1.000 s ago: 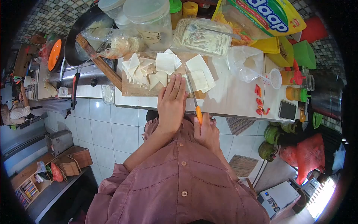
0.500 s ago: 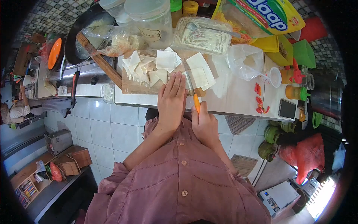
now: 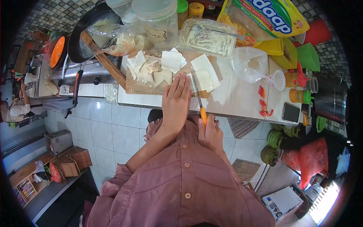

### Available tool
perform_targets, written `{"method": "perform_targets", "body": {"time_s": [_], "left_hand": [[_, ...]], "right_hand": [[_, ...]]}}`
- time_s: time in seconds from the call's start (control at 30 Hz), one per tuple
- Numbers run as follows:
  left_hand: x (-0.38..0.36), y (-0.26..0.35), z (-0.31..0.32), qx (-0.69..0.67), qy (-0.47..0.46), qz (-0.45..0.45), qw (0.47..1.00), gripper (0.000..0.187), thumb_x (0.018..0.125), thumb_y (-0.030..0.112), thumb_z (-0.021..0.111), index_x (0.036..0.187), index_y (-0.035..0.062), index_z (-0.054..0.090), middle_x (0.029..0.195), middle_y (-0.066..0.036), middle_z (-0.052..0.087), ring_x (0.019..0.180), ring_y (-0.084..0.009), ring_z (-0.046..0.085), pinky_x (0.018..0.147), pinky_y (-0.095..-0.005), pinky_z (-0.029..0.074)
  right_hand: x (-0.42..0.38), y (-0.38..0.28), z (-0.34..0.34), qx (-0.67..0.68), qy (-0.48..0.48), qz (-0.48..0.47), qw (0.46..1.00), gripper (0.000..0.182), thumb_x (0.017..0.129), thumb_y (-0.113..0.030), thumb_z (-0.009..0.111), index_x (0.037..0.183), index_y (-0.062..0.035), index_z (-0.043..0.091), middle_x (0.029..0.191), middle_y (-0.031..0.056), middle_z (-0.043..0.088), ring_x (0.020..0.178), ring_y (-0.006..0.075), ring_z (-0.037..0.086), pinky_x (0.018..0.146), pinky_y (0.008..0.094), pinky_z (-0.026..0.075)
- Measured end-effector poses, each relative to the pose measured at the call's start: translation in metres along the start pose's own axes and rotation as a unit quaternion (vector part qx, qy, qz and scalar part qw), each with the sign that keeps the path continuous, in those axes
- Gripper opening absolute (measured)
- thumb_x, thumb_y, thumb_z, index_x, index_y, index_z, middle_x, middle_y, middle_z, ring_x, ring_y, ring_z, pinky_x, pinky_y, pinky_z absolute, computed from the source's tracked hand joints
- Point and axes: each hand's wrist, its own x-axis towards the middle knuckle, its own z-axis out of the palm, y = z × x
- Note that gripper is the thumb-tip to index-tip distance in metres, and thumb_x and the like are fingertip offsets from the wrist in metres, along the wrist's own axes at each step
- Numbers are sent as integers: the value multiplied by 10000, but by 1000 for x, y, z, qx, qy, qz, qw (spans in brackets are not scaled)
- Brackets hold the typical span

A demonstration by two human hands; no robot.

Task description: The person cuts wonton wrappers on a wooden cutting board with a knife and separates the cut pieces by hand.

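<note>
My left hand (image 3: 177,97) lies flat with its fingers stretched out at the front of the wooden cutting board (image 3: 137,87). Its fingertips press beside the knife's blade, and whatever is under them is mostly hidden. In my right hand (image 3: 211,134) is a knife (image 3: 203,115), its orange handle past the counter's front edge and its thin blade pointing away from me over the board. Right of the blade are larger pale dough sheets (image 3: 205,78). Square sheets (image 3: 171,60) are stacked behind my left fingers, and a loose heap of cut dough pieces (image 3: 142,67) is at the left.
A wooden bar (image 3: 104,62) slants along the board's left side, near a black pan (image 3: 81,38). Behind stand plastic jars (image 3: 157,19) and a smeared clear container (image 3: 208,38). Red chillies (image 3: 262,102) and a phone (image 3: 291,112) lie at the right. A person (image 3: 17,109) is far left.
My right hand has drawn the knife back toward my body, so its handle is lower and farther from the board. The left hand stays pressed flat in place. The view has shifted slightly.
</note>
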Motion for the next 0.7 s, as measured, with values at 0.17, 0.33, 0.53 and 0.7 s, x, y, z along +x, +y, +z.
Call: {"method": "perform_targets", "body": {"time_s": [0.17,0.33,0.53,0.7], "left_hand": [[1,-1,-1,-4,-2,4,1000,442,855,153,578,1261,-4,503,1333,-120,492,1252,-241,438,975,-393,362],[-2,-3,-16,-58,-33,22,998,505,839,167,607,1308,40,467,1352,-125,468,1246,-274,438,979,-402,352],[-9,-8,-37,-30,-43,81,995,366,795,108,638,1151,49,577,1149,-76,593,1066,-193,547,929,-393,379],[7,-4,-50,-90,38,79,992,127,822,83,606,947,68,625,756,-26,629,723,-189,599,806,-370,417]], "right_hand": [[-10,18,13,-46,153,-114,981,248,904,-297,516,922,-56,460,504,164,546,444,372,571,399,463,442],[-18,26,10,25,131,-86,987,261,906,-309,509,961,-57,470,639,212,582,550,398,590,485,485,454],[-15,34,1,115,93,-8,989,260,915,-271,489,1004,-28,464,898,280,552,765,433,576,608,502,451],[-15,19,-17,171,123,19,977,244,939,-264,462,989,-25,456,707,195,562,642,413,586,551,458,450]]}}
